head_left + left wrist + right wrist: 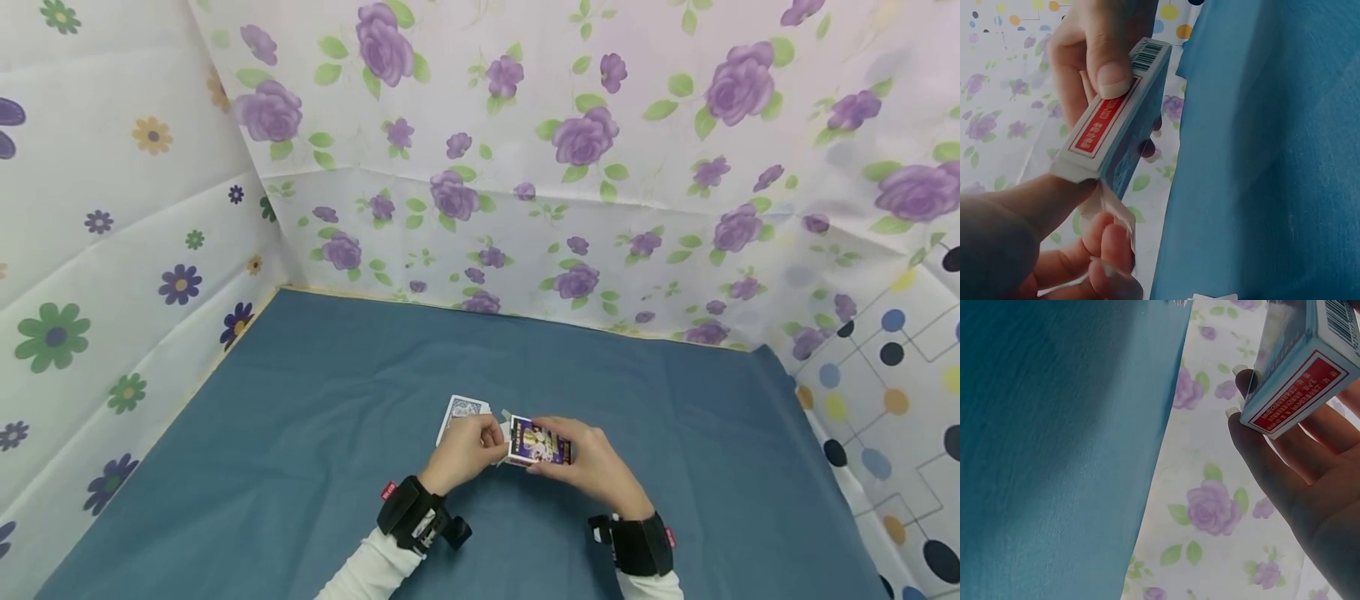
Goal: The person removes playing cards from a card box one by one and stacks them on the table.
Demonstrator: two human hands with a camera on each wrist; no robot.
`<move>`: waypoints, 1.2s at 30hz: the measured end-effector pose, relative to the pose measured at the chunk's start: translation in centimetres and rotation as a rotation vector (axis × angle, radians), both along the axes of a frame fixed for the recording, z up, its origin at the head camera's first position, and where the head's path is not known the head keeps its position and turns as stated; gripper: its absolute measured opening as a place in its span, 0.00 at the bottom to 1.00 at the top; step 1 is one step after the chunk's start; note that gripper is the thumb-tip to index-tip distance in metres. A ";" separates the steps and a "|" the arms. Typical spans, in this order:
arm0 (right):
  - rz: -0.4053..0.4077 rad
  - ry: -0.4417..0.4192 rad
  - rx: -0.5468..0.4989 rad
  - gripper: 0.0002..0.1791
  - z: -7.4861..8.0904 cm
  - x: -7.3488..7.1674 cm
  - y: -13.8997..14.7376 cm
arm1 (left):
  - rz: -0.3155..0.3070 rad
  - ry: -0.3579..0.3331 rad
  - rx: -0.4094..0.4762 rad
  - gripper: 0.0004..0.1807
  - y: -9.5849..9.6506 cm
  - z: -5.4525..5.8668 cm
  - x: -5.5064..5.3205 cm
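A small playing card box (540,442) with a dark purple, printed face is held above the cloth by my right hand (592,458), thumb on one edge and fingers on the other. Its end toward my left hand (468,450) is unfolded, with pale flaps sticking out. In the left wrist view, the left thumb is at the box's mouth and the curled fingers pinch a flap (1113,209). A red label and barcode show on the narrow sides of the box (1300,394) in the right wrist view. Patterned-back playing cards (461,407) lie on the cloth, partly hidden behind the left hand.
A blue cloth (360,375) covers the table. Purple-flowered sheeting (480,175) hangs at the back, with a flower-print sheet (135,250) on the left and a dotted sheet (885,417) on the right. Both wrists wear black camera straps (641,546).
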State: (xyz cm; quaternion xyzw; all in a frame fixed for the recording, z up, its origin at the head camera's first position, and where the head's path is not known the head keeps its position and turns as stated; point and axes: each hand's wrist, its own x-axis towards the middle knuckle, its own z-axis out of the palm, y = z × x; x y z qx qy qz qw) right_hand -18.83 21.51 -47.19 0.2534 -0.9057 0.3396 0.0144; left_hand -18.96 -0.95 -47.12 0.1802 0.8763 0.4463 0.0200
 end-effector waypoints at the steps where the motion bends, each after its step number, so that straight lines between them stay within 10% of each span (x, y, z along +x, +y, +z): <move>1: 0.002 0.006 0.001 0.34 0.0 -0.1 0.0 | 0.005 -0.003 -0.004 0.07 0.0 0.0 0.0; 8: 0.008 0.022 -0.006 0.36 0.3 -0.3 0.0 | 0.009 -0.072 0.019 0.07 -0.1 0.0 -0.5; 22: -0.028 0.032 0.025 0.35 0.2 -0.2 0.3 | -0.073 -0.394 0.361 0.13 -3.5 -0.7 -1.2; 36: -0.060 0.015 0.029 0.35 0.2 0.0 0.3 | 0.084 -0.408 0.470 0.25 -6.3 0.3 -1.6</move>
